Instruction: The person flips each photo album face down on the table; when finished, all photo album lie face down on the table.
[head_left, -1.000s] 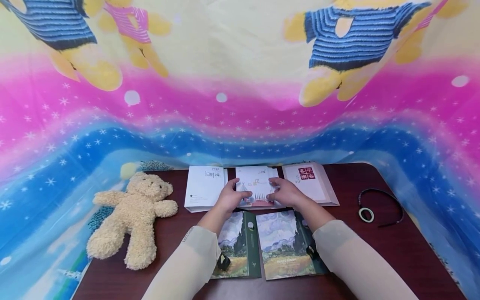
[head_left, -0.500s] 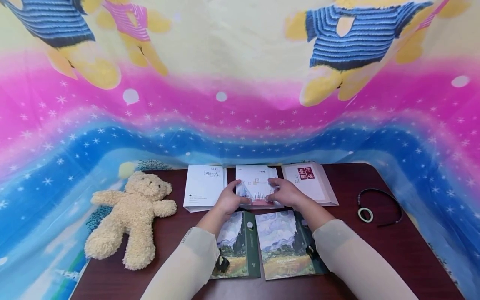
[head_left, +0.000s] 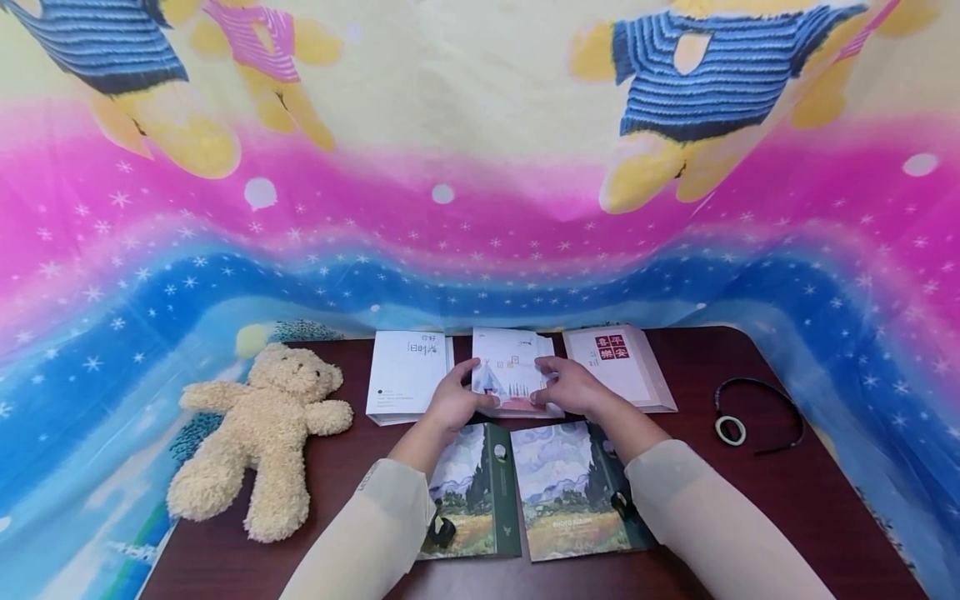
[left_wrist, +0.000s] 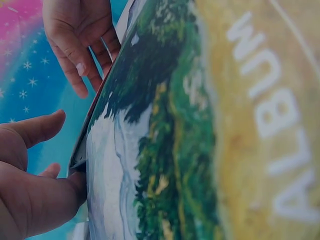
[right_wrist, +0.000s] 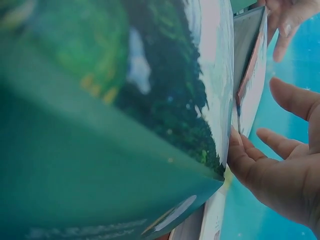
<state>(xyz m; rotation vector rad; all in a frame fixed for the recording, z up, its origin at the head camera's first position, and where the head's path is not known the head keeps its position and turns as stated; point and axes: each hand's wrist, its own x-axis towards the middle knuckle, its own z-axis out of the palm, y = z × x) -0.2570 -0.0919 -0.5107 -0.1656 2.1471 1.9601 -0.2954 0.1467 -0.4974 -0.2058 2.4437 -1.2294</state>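
Observation:
A white album [head_left: 517,390] with a tent and tree picture sits between my hands, in the middle of the back row in the head view. My left hand [head_left: 455,398] holds its left side, fingers at the edge and thumb over the lower cover. On the opposite side my right hand [head_left: 573,387] grips the edge in a mirrored way. In the left wrist view my left fingers [left_wrist: 75,187] are partly hidden behind a green painted photo album [left_wrist: 150,130]. The right wrist view shows my right hand [right_wrist: 280,160] with fingertips at the white album's edge.
White albums flank it, one with black characters [head_left: 408,375] and one with red squares [head_left: 622,367]. Two landscape photo albums [head_left: 577,492] lie nearer me. A teddy bear [head_left: 258,442] is at left, a black cord with a ring [head_left: 731,429] at right, on the dark table [head_left: 787,508].
The white album between my hands has shifted and tilted slightly, its lower edge now slanting a little. Both hands stay at its sides; my left thumb has dropped slightly lower.

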